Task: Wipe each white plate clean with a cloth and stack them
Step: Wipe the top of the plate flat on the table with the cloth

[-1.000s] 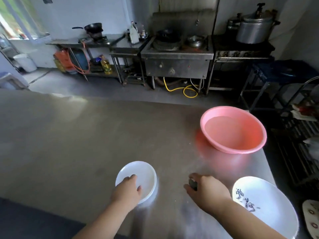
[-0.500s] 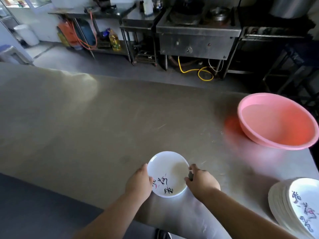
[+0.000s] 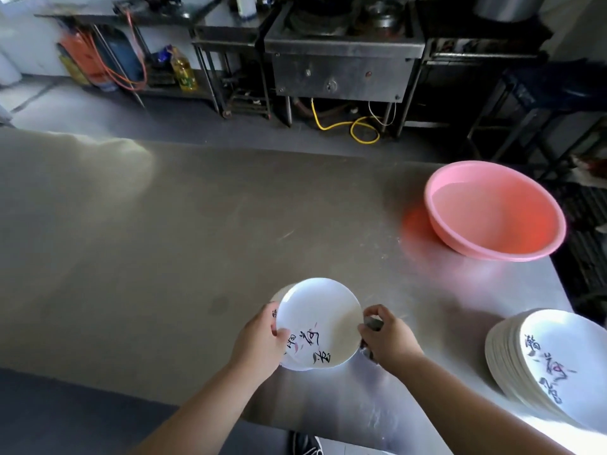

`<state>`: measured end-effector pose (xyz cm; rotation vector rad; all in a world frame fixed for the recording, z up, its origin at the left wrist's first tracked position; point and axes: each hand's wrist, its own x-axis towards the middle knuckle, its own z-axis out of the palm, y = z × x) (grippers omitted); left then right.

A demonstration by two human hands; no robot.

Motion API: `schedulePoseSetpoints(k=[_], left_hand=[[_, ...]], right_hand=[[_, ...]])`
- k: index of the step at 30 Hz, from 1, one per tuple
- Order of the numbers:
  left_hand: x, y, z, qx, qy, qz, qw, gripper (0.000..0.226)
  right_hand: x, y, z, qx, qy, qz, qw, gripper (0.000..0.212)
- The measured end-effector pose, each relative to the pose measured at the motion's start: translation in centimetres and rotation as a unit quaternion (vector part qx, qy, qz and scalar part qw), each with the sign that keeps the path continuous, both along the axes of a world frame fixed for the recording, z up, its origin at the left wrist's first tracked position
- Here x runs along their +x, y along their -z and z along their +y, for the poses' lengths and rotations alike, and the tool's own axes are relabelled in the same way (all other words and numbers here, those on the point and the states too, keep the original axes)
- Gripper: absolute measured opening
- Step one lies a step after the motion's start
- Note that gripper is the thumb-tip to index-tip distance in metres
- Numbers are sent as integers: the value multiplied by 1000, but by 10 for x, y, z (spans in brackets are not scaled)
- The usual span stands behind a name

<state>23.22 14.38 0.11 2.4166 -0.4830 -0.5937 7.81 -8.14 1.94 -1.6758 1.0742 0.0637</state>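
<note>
A small white plate with black brush lettering is tilted above the steel table near its front edge. My left hand grips its left rim, thumb on the face. Another plate edge shows just behind it on the left. My right hand sits at the plate's right rim, fingers curled round a dark grey cloth, mostly hidden. A tall stack of white plates with the same lettering stands at the table's right front corner.
A pink basin holding water stands at the table's far right. The steel table stretches left and back. Beyond it are a stove unit, shelves, a yellow hose and an oil bottle. A shoe shows below the table edge.
The view tilted down and shifted. The plate rose from flat on the table to tilted in my left hand, lettered face up. My right hand with the cloth came to its right rim.
</note>
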Motion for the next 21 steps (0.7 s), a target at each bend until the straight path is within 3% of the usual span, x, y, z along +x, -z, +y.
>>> schedulePoseSetpoints(k=[10, 21], left_hand=[[-82, 3, -75, -20, 104, 63, 992, 51], [-147, 45, -109, 1, 125, 95, 988, 54]], right_hand=[[-115, 7, -50, 14, 97, 22, 995, 12], [-175, 51, -74, -38, 73, 86, 993, 13]])
